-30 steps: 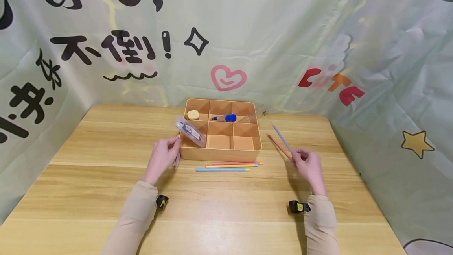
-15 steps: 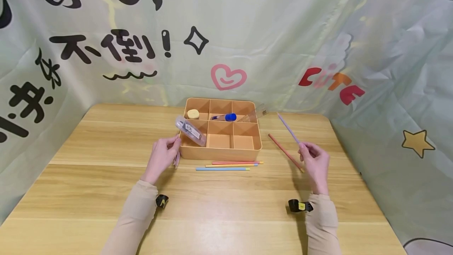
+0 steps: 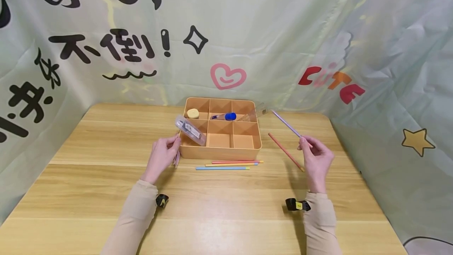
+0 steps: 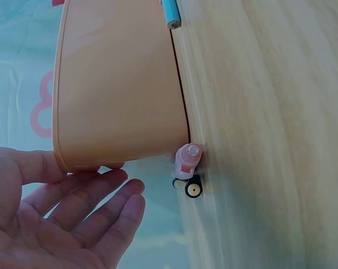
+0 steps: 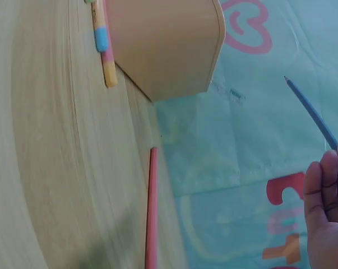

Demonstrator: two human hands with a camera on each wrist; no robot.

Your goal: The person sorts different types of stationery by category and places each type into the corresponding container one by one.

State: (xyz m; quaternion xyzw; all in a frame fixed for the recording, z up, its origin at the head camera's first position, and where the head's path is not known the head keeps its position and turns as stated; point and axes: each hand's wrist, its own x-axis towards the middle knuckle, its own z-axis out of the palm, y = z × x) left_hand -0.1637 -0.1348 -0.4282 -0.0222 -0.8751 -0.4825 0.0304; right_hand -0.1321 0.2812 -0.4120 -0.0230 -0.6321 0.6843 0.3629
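Observation:
My right hand (image 3: 317, 164) pinches a purple pencil (image 3: 286, 123) above the table, its tip pointing up and left. In the right wrist view that pencil (image 5: 311, 112) looks blue-grey. My left hand (image 3: 161, 157) holds the front left corner of an orange divided organizer box (image 3: 219, 153) between thumb and fingers at the rim. The left wrist view has the thumb (image 4: 42, 167) at the rim and the other fingers (image 4: 110, 218) loosely spread along the side. Below them lies a small pink item (image 4: 186, 161) beside a black ring-shaped part (image 4: 194, 188); their kind is unclear.
A red pencil (image 3: 284, 151) lies right of the box. Blue (image 3: 223, 168), yellow (image 3: 230, 165) and red (image 3: 235, 162) pencils lie before it. The box holds a clear tube-shaped case (image 3: 191, 131), a cream block (image 3: 192, 113), a blue-capped tube (image 3: 224, 117) and a clear ruler (image 3: 253, 112).
My right hand has moved right and slightly up with the purple pencil, away from the red pencil, and the purple pencil has tilted further left. My left hand stays at the box corner.

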